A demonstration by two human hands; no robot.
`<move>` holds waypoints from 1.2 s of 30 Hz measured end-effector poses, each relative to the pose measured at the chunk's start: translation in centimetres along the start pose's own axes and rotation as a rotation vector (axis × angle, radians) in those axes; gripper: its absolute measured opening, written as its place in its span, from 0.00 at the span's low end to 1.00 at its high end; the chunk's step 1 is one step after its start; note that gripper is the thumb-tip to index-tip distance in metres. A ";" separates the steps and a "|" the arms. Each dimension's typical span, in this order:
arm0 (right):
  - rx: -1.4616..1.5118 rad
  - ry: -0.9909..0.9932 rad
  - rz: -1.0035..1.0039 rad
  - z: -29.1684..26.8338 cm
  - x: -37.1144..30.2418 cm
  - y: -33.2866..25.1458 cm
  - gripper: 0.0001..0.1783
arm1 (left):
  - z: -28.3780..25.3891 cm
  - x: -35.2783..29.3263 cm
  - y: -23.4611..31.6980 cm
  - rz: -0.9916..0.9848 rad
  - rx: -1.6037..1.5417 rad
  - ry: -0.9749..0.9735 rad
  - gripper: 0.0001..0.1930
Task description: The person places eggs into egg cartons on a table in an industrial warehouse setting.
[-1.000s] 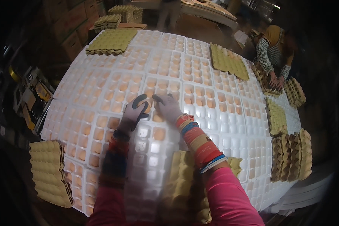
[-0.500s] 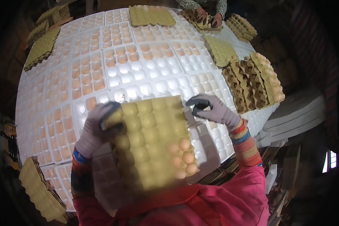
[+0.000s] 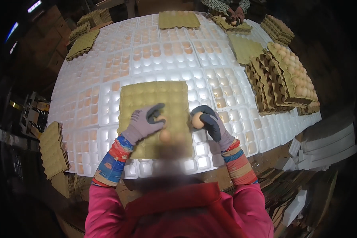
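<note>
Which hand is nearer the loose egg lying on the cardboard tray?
Left. The left hand sits on the cardboard tray just above the loose egg; the right hand holds another egg off the tray's right edge.

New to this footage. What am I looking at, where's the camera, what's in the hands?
No machine here: a person's two gloved hands, filmed by a fisheye camera on their head looking down, so straight edges bend. The surface is a lit white table of egg pockets, many holding eggs. A yellow-brown cardboard egg tray lies on it in front of the person. The right hand holds an egg; the left hand rests on the tray. Stacked trays sit to the right. Another person's hands work at the far edge.
</note>
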State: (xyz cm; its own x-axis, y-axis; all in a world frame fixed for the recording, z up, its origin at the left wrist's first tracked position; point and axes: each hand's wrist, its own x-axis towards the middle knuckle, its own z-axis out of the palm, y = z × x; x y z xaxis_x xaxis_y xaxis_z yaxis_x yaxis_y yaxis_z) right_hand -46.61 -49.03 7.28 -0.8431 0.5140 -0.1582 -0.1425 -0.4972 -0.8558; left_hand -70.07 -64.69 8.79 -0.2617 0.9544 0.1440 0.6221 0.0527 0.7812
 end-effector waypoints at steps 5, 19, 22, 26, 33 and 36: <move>-1.470 -0.264 -0.327 4.0 -1.6 0.8 0.16 | -0.6 -1.7 0.6 -0.182 -1.008 0.460 0.20; -1.337 -0.370 -0.194 3.9 -4.4 -0.8 0.24 | 0.6 -5.3 2.4 -0.065 0.019 -0.045 0.26; -1.928 -0.354 -0.027 7.6 -4.8 -0.7 0.26 | -0.6 -7.5 2.8 -0.315 -1.229 0.117 0.29; -1.774 -0.298 -0.115 7.0 -4.3 -0.6 0.28 | -1.1 -8.5 3.7 -0.389 -1.023 -0.030 0.31; -0.895 -0.048 -0.112 5.8 2.1 -2.6 0.25 | 5.1 -8.1 3.7 0.087 0.917 -0.288 0.25; -0.946 -0.168 -0.266 9.1 6.1 -2.3 0.25 | 2.3 -8.3 3.2 0.061 0.603 -0.241 0.23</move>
State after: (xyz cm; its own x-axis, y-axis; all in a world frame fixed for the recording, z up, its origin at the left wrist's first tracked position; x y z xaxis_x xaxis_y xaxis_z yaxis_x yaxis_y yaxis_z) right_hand -56.12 -51.11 12.79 -0.9166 0.3858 0.1051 0.0727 0.4193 -0.9049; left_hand -64.19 -71.74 8.70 -0.0838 0.9963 -0.0178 0.9538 0.0854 0.2881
